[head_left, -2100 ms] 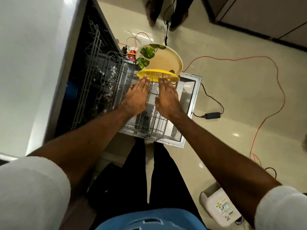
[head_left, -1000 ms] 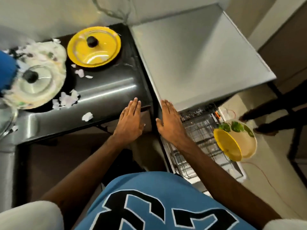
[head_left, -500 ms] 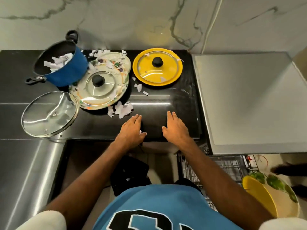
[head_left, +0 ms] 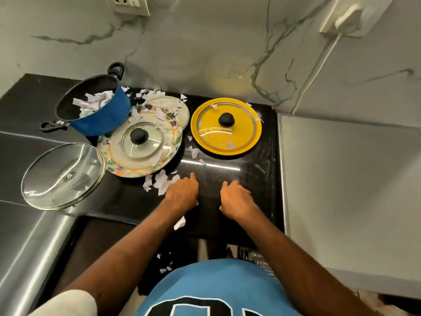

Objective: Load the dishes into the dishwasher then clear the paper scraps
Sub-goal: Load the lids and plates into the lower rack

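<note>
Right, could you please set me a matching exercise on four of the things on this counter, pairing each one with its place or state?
Things:
1 blue pot
2 yellow plate
3 large glass lid
4 patterned plate

Places or states:
A farthest left
B farthest right, under a knobbed lid
C holds a heap of paper scraps
D in the middle, strewn with scraps

Pairs: 1-C; 2-B; 3-A; 4-D

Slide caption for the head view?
Person's left hand and right hand at black countertop near torn white paper scraps, yellow round plate, blue metal pot.
</note>
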`<state>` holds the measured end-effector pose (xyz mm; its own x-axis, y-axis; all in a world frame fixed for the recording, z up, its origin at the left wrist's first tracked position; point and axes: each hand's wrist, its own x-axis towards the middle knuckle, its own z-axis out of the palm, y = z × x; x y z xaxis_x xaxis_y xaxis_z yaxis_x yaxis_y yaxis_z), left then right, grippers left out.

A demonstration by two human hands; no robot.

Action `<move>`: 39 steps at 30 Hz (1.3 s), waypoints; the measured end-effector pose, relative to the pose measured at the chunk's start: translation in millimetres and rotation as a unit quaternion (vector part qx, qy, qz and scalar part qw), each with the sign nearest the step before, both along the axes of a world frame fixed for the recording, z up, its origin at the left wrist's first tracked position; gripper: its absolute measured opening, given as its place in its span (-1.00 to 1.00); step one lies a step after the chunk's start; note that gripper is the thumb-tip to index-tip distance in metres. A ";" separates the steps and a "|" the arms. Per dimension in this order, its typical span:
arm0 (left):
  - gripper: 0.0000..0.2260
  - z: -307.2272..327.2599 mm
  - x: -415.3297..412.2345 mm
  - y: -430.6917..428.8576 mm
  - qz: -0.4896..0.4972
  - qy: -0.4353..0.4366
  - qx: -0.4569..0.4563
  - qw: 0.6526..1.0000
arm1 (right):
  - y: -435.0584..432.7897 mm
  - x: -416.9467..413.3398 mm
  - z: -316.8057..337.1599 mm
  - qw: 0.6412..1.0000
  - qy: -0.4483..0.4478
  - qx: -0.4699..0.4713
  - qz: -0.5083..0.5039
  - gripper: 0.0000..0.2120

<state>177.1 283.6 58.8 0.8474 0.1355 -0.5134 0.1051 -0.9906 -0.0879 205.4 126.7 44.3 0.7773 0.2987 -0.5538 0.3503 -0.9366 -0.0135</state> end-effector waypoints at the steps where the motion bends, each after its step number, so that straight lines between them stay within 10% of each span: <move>1: -0.32 2.4 5.0 -2.7 -0.003 0.002 0.004 1.000 | -4.8 7.7 2.1 1.000 0.000 0.010 0.010 -0.45; 10: -0.73 1.9 17.9 -22.9 0.008 0.021 0.023 0.999 | -11.7 135.8 21.7 0.948 -0.127 0.278 -0.089 -0.45; 28: -0.73 4.0 21.1 -26.4 0.057 0.007 -0.017 0.998 | 14.4 237.0 -19.8 0.945 -0.173 0.273 0.052 -0.53; 39: -0.76 4.0 10.6 -23.0 0.065 -0.025 -0.039 0.997 | -10.1 107.0 12.4 0.784 -0.217 0.567 -0.131 -0.55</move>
